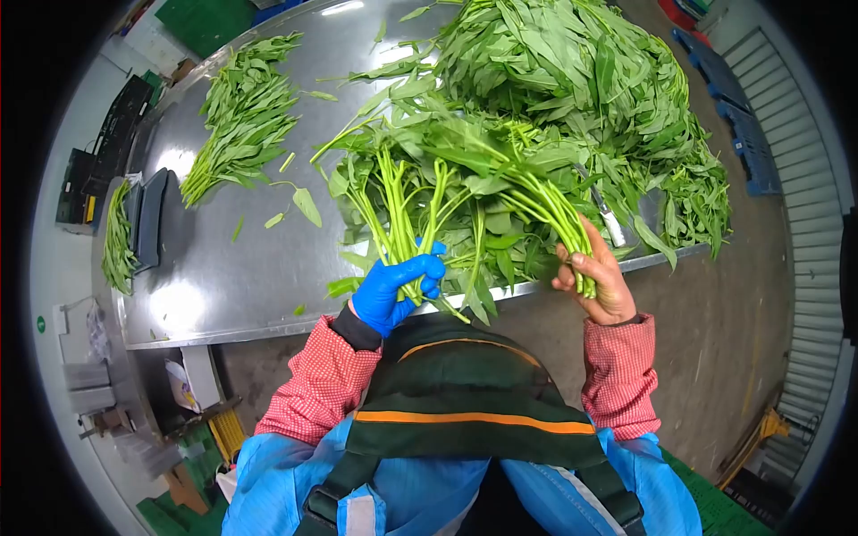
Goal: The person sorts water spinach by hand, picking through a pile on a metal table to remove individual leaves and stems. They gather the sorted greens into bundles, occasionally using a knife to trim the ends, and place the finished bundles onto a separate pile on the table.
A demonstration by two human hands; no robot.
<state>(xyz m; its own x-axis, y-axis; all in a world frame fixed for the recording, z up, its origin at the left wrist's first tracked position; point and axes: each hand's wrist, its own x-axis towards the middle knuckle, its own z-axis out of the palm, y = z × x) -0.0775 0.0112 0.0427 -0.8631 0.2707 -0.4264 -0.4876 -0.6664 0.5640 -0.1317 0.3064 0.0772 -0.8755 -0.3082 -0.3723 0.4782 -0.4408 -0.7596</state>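
Note:
My left hand (400, 284), in a blue glove, is closed round the lower stems of some water spinach (393, 192), its leafy tops pointing away from me. My bare right hand (601, 275) grips a second bunch of water spinach stems (545, 201), whose leaves lean to the left over the pile. Just behind the right hand lies a tool with a pale handle (613, 229), perhaps a knife; leaves cover the rest of it. Loose leafy stalks lie beneath both hands at the table's near edge.
A large heap of water spinach (554, 62) covers the far right of the metal table (214, 259). A sorted bunch (246, 116) lies at the far left, with a dark scale-like device (150, 219) and another small bunch (117, 241) beyond. Blue pallets (746, 134) stand at right.

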